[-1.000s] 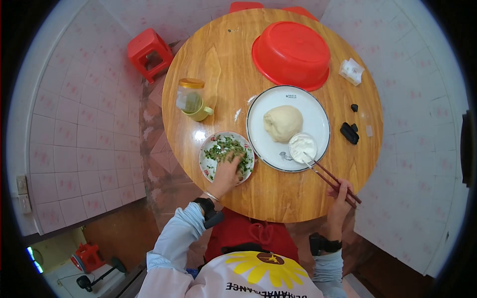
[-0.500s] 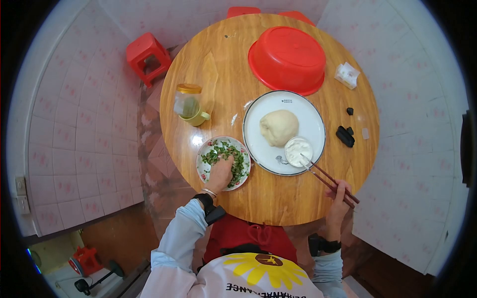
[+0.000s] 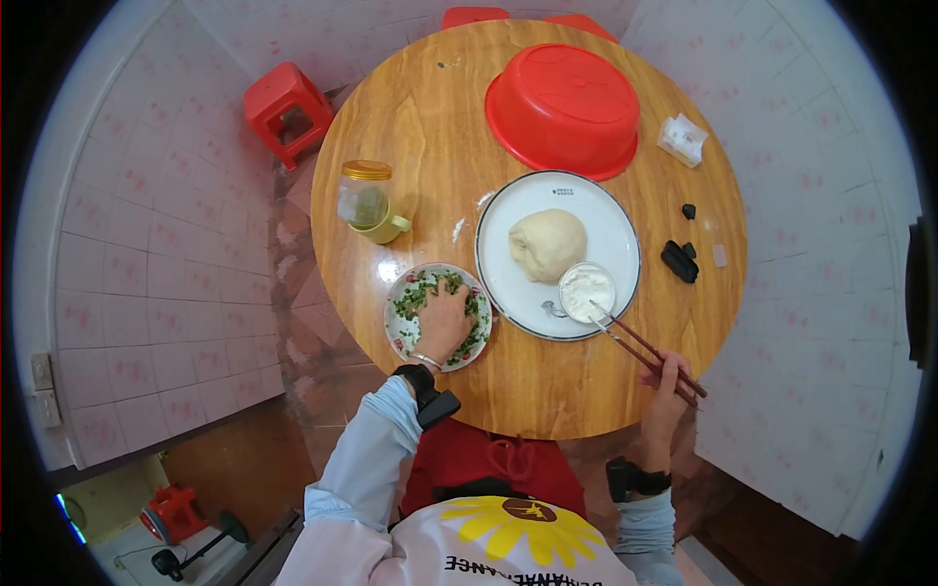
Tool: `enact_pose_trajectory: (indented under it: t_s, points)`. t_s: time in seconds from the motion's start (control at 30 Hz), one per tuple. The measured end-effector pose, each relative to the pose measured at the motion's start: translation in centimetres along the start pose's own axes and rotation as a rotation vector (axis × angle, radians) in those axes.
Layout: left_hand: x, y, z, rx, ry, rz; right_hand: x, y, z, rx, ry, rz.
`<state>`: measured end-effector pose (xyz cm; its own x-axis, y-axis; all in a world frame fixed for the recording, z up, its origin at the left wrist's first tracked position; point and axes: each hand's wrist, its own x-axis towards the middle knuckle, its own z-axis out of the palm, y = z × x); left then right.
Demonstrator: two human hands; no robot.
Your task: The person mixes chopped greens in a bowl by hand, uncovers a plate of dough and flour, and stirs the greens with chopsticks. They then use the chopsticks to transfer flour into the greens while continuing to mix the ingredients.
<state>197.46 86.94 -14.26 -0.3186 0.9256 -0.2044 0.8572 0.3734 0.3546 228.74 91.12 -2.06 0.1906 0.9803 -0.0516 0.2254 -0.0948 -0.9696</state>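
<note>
My left hand (image 3: pixel 444 322) is over a patterned plate (image 3: pixel 399 341) of chopped green herbs (image 3: pixel 418 289), its fingers spread and touching the herbs. In my right hand (image 3: pixel 668 389) a pair of dark chopsticks (image 3: pixel 640 350) is gripped. Their tips rest in a small bowl of white powder (image 3: pixel 586 289). That bowl sits on a large white plate (image 3: pixel 613 220) with a dark rim. Beside the bowl on the same plate lies a smooth ball of dough (image 3: pixel 549 244).
An upturned red basin (image 3: pixel 567 103) stands at the back of the round wooden table (image 3: pixel 430 117). On the left are a lidded jar and a yellow cup (image 3: pixel 383 229). Small black items (image 3: pixel 679 262) and a white packet (image 3: pixel 682 141) lie on the right. A red stool (image 3: pixel 288 105) stands beyond the table.
My left hand's fingers, bunched in the herbs before, are now spread, and the hand has shifted slightly right. My right hand keeps the chopsticks almost still. The view has tilted slightly.
</note>
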Motion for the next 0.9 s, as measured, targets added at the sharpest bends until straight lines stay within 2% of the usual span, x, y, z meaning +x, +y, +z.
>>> enact_pose_trajectory:
  t_s: [0.13,0.2,0.27,0.33,0.4,0.47,0.5,0.57,0.6,0.67,0.7,0.77,0.8,0.87,0.9]
  points:
    - [-0.1,-0.3,0.8,-0.026,-0.009,0.068,-0.1,0.2,0.1,0.033,0.019,0.023]
    - [-1.2,-1.1,0.8,-0.071,0.106,0.201,0.0,0.6,-0.1,0.013,0.029,0.018]
    - [-3.2,-1.5,-1.0,-0.101,0.053,0.206,-0.2,0.8,-0.1,-0.01,0.04,0.025]
    - [-5.3,-2.0,-2.4,-0.209,0.166,0.29,-0.2,0.8,0.1,-0.002,0.045,0.031]
    - [-6.5,-3.3,-1.9,-0.161,0.13,0.239,-0.3,0.5,0.4,0.001,0.034,0.043]
    - [-6.9,-4.3,-1.0,-0.829,0.035,0.009,-0.4,0.5,0.7,0.002,0.022,0.052]
    - [-6.8,-4.6,0.0,-0.829,0.035,0.005,-0.4,0.6,0.8,-0.008,0.003,0.054]
    - [-5.8,-4.9,2.3,-1.239,0.088,-0.129,-0.3,0.6,1.1,-0.02,-0.017,0.05]
    - [-5.4,-5.1,2.8,-1.244,0.089,-0.129,-0.3,0.5,1.2,-0.019,-0.024,0.04]
    - [-4.6,-5.7,3.8,-1.479,-0.138,-0.41,-0.3,0.3,1.4,-0.021,-0.028,0.028]
    - [-4.1,-5.9,4.0,-1.484,-0.142,-0.408,-0.3,0.2,1.4,-0.007,-0.016,0.031]
    - [-3.5,-6.4,4.3,-1.185,-0.087,-0.423,-0.3,0.1,1.1,0.006,0.0,0.037]
    - [-3.5,-6.2,4.0,-1.185,-0.088,-0.423,-0.2,0.2,1.1,0.02,0.004,0.026]
    - [-3.3,-6.0,3.3,-0.577,0.124,-0.23,-0.1,0.2,1.1,0.039,0.017,0.014]
    - [-3.2,-5.9,3.3,-0.575,0.121,-0.223,0.0,0.3,1.0,0.043,0.021,0.008]
